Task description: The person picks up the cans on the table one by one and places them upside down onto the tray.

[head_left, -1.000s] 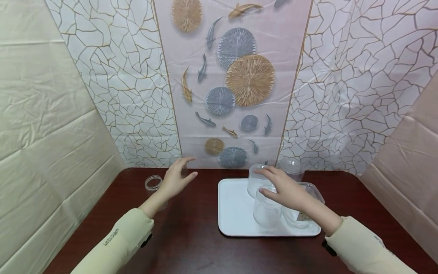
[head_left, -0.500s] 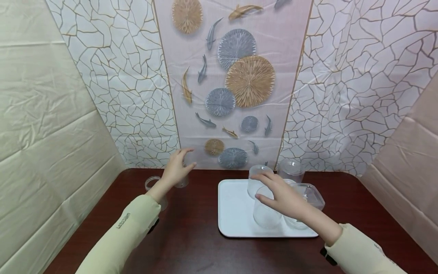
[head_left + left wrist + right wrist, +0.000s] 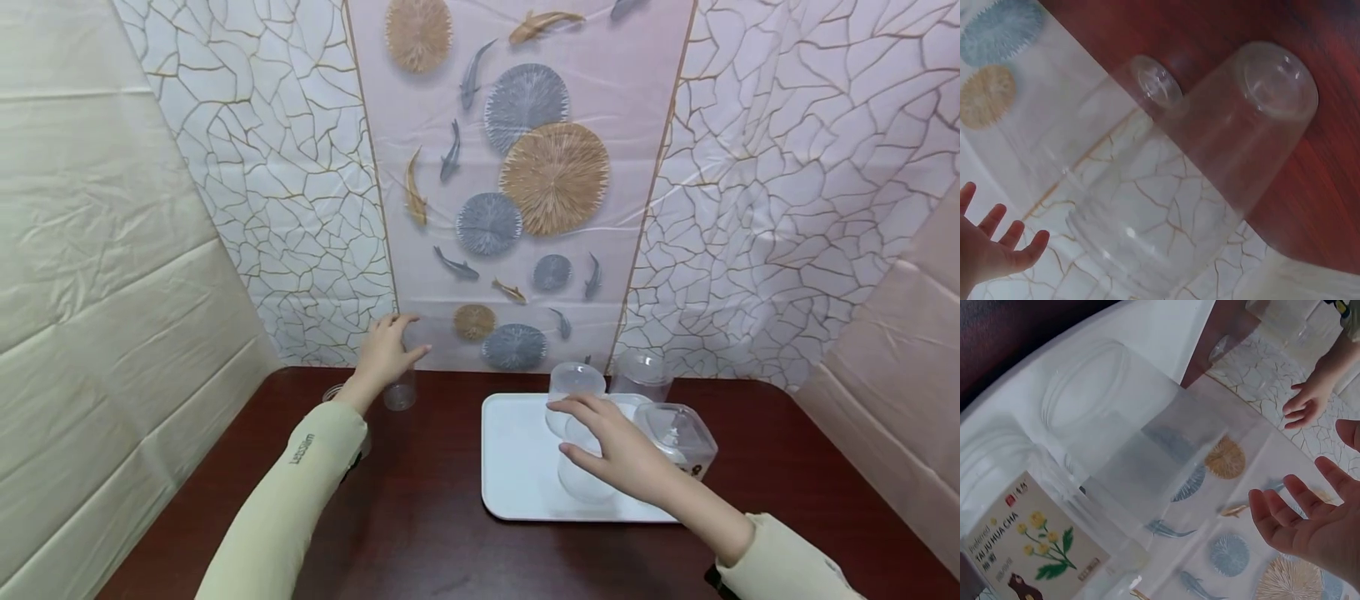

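My left hand [image 3: 386, 346] reaches to the back left, fingers spread and relaxed, beside a slim clear jar [image 3: 400, 395]. In the left wrist view that hand [image 3: 1000, 250] is apart from a large clear jar [image 3: 1172, 187]; a second clear jar [image 3: 1158, 84] stands behind. Over the white tray [image 3: 506, 475] hovers my right hand [image 3: 618, 442], loosely bent and holding nothing, overlapping a clear jar [image 3: 583, 482]. In the right wrist view its fingers [image 3: 1297, 497] are apart from a clear jar [image 3: 1141, 422].
Another clear jar [image 3: 564, 383] stands on the tray's back part, and one more [image 3: 641, 375] is behind. A clear angular container [image 3: 686, 429] sits at the tray's right; a card [image 3: 1035, 544] with yellow flowers shows close by. Patterned cloth [image 3: 300, 250] closes off the back.
My left hand has moved forward and higher, uncovering the base of the slim jar. The right hand has shifted slightly downward in view. The head view has turned a little.
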Action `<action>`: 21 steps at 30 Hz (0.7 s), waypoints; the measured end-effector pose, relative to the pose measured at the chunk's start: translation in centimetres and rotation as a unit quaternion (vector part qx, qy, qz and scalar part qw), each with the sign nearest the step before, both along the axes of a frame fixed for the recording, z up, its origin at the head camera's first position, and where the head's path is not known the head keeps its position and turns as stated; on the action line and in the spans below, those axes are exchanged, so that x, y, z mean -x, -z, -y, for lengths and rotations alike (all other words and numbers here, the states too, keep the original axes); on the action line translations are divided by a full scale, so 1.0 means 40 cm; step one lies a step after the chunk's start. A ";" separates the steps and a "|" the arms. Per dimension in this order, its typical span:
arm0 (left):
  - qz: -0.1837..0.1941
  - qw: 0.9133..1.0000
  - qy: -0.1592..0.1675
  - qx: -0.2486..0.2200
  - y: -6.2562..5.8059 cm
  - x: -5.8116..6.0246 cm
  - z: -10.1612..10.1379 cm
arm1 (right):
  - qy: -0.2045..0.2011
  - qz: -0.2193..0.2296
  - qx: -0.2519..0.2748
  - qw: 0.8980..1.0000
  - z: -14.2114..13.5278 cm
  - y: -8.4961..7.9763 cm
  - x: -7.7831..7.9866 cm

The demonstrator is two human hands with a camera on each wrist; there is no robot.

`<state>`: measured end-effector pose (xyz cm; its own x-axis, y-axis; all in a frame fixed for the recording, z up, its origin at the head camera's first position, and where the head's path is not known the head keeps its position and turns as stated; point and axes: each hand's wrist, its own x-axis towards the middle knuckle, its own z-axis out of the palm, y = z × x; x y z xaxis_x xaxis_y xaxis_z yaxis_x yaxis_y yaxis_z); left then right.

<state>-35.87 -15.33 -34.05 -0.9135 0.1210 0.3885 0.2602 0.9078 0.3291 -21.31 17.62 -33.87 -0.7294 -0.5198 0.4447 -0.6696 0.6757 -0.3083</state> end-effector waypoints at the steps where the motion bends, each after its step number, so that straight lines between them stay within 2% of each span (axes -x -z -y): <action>1: 0.009 1.000 -0.003 0.002 -0.003 0.005 0.003 | 0.000 -0.002 0.000 1.000 0.000 0.004 -0.001; 6: 0.059 0.998 0.008 0.015 -0.007 0.029 0.030 | 0.001 -0.008 0.005 1.000 0.001 0.019 0.001; 9: 0.078 0.996 0.020 0.042 -0.002 0.043 0.037 | 0.005 -0.012 0.010 1.000 -0.005 0.023 -0.001; 13: 0.095 0.993 0.018 0.071 0.009 0.053 0.049 | 0.006 -0.011 0.009 1.000 -0.008 0.031 -0.009; 21: 0.146 0.986 0.023 0.075 0.019 0.067 0.064 | 0.007 0.000 0.008 1.000 -0.004 0.039 -0.017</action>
<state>-38.55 -17.88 -34.80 -0.9760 0.2008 0.0842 0.2160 0.9414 0.2589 -20.62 17.77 -35.45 -0.7371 -0.5020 0.4525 -0.6596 0.6802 -0.3198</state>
